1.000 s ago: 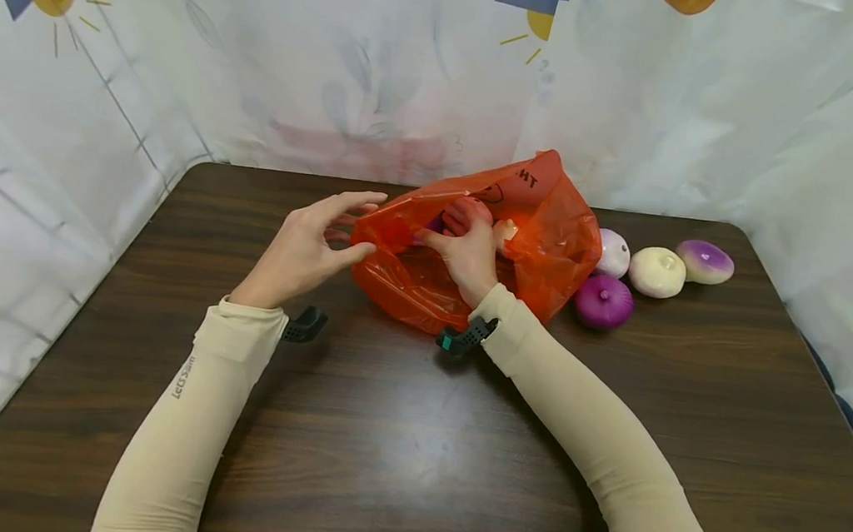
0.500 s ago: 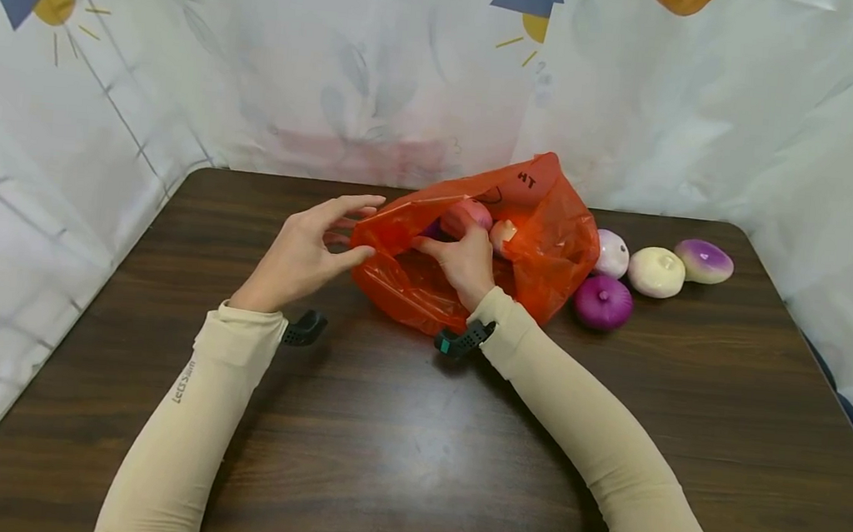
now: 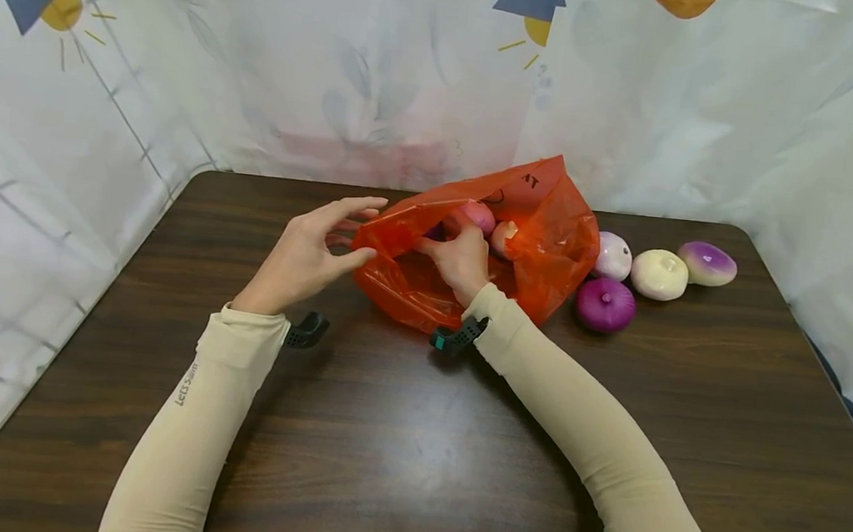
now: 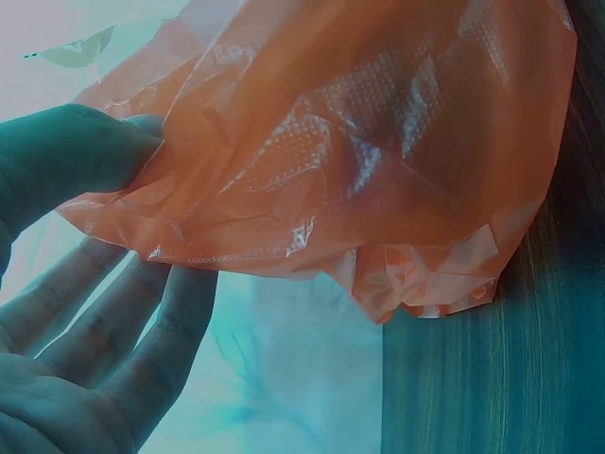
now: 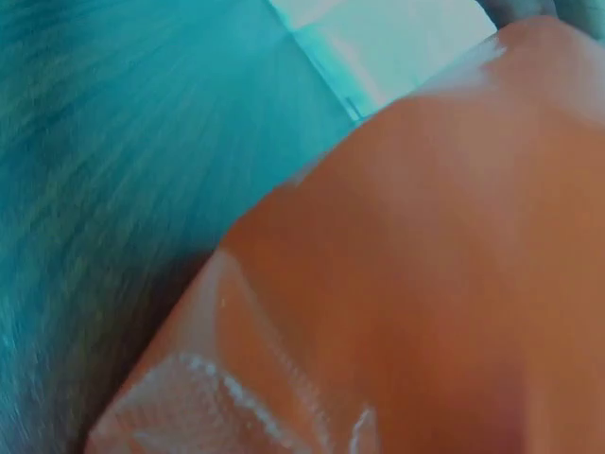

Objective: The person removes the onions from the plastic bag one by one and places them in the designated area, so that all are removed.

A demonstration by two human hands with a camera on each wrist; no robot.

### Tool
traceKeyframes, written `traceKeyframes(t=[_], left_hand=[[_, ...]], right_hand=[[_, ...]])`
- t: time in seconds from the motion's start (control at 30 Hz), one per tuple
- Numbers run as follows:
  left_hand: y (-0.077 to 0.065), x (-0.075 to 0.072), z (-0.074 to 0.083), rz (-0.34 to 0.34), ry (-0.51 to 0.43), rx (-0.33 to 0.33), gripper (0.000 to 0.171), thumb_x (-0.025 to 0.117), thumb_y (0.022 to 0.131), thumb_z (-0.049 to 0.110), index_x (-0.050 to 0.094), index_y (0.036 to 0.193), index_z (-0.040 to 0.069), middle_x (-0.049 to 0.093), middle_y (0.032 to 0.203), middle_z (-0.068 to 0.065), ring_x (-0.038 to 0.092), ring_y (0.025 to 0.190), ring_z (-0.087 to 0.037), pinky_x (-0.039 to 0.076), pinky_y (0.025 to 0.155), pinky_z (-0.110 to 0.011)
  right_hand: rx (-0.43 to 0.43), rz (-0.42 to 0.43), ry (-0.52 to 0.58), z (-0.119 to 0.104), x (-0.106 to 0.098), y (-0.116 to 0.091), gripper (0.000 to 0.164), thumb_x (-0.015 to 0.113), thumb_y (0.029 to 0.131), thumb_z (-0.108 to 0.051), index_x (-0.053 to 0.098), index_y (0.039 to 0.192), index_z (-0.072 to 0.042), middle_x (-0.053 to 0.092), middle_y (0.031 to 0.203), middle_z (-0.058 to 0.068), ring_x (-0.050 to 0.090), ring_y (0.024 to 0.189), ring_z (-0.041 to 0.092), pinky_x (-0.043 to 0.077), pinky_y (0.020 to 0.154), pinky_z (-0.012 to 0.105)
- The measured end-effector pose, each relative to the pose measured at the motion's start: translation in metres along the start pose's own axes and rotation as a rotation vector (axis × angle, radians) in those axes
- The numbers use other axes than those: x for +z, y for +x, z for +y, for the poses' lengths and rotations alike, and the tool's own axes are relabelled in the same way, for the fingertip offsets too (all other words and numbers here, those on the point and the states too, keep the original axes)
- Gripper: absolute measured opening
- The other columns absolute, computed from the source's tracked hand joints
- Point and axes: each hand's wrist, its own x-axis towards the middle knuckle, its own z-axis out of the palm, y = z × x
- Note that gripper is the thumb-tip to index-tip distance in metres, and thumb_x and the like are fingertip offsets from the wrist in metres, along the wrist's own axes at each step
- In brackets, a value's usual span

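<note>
An orange-red plastic bag (image 3: pixel 547 259) lies on the table with its mouth towards me. My left hand (image 3: pixel 303 252) holds the bag's left edge between thumb and fingers; the left wrist view shows the thumb (image 4: pixel 76 156) on the film and the fingers underneath. My right hand (image 3: pixel 460 260) reaches into the mouth, its fingertips hidden. Inside, a pink onion (image 3: pixel 479 216) shows just behind that hand, and a peach-coloured onion (image 3: pixel 502 238) sits to its right. A sliver of something purple (image 3: pixel 435 232) shows by the right thumb. Whether the right hand holds anything cannot be seen.
Right of the bag lie a pale onion (image 3: pixel 612 256), a purple onion (image 3: pixel 605 305), a cream-white onion (image 3: pixel 659 275) and a purple-and-white turnip-like piece (image 3: pixel 707 264). The dark wooden table (image 3: pixel 411 457) ends at a white patterned curtain (image 3: pixel 299 64).
My right hand has shifted slightly left and deeper into the bag; its fingers, seen earlier over the pink onion, are now mostly hidden. My left hand stays at the bag's edge.
</note>
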Motion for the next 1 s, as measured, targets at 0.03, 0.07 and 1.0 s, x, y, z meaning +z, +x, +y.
traceKeyframes(t=[0.03, 0.07, 1.0], left_hand=[[0.0001, 0.0004, 0.0, 0.0, -0.003, 0.001, 0.064, 0.08, 0.091, 0.01, 0.056, 0.148, 0.03, 0.066, 0.139, -0.01, 0.072, 0.114, -0.032, 0.061, 0.099, -0.052], [0.0001, 0.0007, -0.0001, -0.001, -0.005, 0.003, 0.064, 0.08, 0.091, 0.01, 0.056, 0.148, 0.029, 0.066, 0.139, -0.01, 0.072, 0.114, -0.032, 0.061, 0.099, -0.052], [0.0, -0.0003, 0.0001, 0.0, 0.01, 0.0, 0.066, 0.08, 0.091, 0.011, 0.055, 0.149, 0.031, 0.066, 0.14, -0.01, 0.072, 0.117, -0.032, 0.06, 0.101, -0.051]], right_hand=[[0.006, 0.01, -0.012, 0.0007, 0.0001, 0.0004, 0.054, 0.09, 0.081, -0.028, 0.069, 0.13, -0.023, 0.073, 0.134, 0.001, 0.065, 0.125, 0.024, 0.053, 0.112, 0.041], [0.013, 0.019, -0.02, 0.0014, 0.0001, 0.0007, 0.054, 0.09, 0.081, -0.029, 0.069, 0.131, -0.023, 0.073, 0.134, 0.001, 0.065, 0.125, 0.024, 0.053, 0.112, 0.041], [0.074, 0.119, -0.064, 0.0065, 0.0041, 0.002, 0.059, 0.091, 0.079, -0.035, 0.07, 0.131, -0.015, 0.073, 0.132, 0.005, 0.069, 0.122, 0.024, 0.055, 0.11, 0.038]])
